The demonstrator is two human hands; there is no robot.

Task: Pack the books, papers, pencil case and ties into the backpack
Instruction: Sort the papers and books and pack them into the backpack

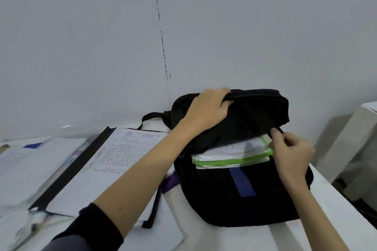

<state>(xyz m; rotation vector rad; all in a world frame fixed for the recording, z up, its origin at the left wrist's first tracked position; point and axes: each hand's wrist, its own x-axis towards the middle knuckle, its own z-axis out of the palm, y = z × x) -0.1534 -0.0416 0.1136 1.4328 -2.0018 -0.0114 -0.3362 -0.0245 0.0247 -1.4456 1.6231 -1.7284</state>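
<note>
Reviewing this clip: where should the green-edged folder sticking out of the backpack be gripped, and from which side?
Probably the green-edged folder is best pinched along its exposed long edge, coming from the near side. The backpack covers its far part, and the right hand already occupies its right corner.

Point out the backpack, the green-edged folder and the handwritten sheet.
backpack (pixel 234 206): head view, on its black front panel below the blue strip.
green-edged folder (pixel 220 162): head view, on the green edge sticking out of the opening.
handwritten sheet (pixel 122 153): head view, on the written part of the page.
</note>
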